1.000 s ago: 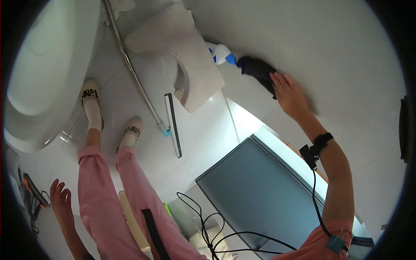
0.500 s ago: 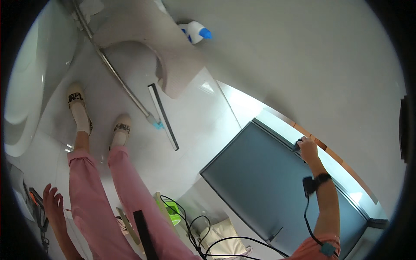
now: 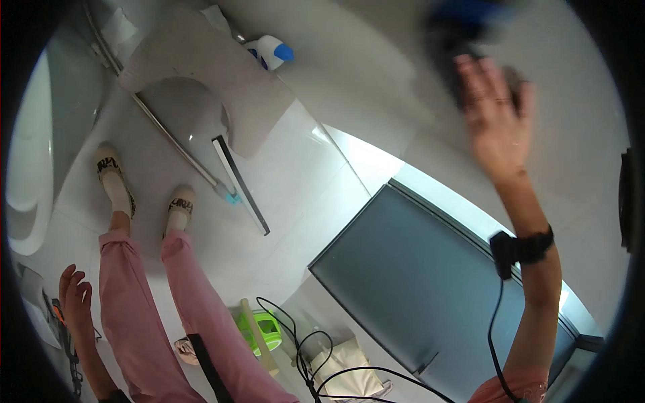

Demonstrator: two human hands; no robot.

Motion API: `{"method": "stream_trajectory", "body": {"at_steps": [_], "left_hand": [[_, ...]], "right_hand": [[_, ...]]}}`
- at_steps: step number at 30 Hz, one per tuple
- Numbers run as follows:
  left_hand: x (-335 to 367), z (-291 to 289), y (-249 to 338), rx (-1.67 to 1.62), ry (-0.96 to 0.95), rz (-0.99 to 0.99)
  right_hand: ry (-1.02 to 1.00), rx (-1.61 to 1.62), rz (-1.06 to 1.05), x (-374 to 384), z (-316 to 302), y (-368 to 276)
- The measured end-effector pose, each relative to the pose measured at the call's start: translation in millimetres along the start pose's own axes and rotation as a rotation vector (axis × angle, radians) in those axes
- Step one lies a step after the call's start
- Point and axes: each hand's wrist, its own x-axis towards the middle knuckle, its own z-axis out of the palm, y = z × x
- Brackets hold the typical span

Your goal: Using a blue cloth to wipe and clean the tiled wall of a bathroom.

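My right hand (image 3: 498, 121) is raised in front of the pale wall at the upper right. Its fingers are on a dark object with a blue end (image 3: 463, 40), too smeared by motion to name its kind. A grey door panel (image 3: 416, 282) in a dark frame lies below that arm. My left hand (image 3: 76, 299) hangs at the lower left beside my pink trouser leg, fingers loosely bent and apart, holding nothing. A squeegee (image 3: 240, 185) with a long metal pole rests on the white floor, its blade in front of my shoes.
A ribbed beige mat (image 3: 181, 47) with a curved cutout lies near the wall, close to a white bottle with a blue cap (image 3: 272, 54). A white curved fixture (image 3: 33, 161) stands at the left. Near my legs are a green basket (image 3: 269, 332), a beige bag (image 3: 346, 369) and black cables (image 3: 302, 356).
My right hand has left the door's upper edge and swung up over the wall, the dark object moving with it. My left hand stays low, and the view has shifted slightly.
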Motion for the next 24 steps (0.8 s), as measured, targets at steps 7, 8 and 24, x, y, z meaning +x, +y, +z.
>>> {"method": "stream_trajectory", "body": {"at_steps": [7,8,24], "left_hand": [[5.9,-13.9,-12.3,0.058,0.067,-0.103],[5.5,-14.0,-8.9,0.062,0.067,-0.098],[10.6,-2.4,14.8,0.001,0.012,-0.061]], "right_hand": [[-0.204,0.055,-0.323,-83.4,91.3,-92.5],[-0.219,0.092,-0.297,-86.8,87.8,-94.9],[-0.266,0.226,-0.052,-81.7,60.5,-93.4]]}}
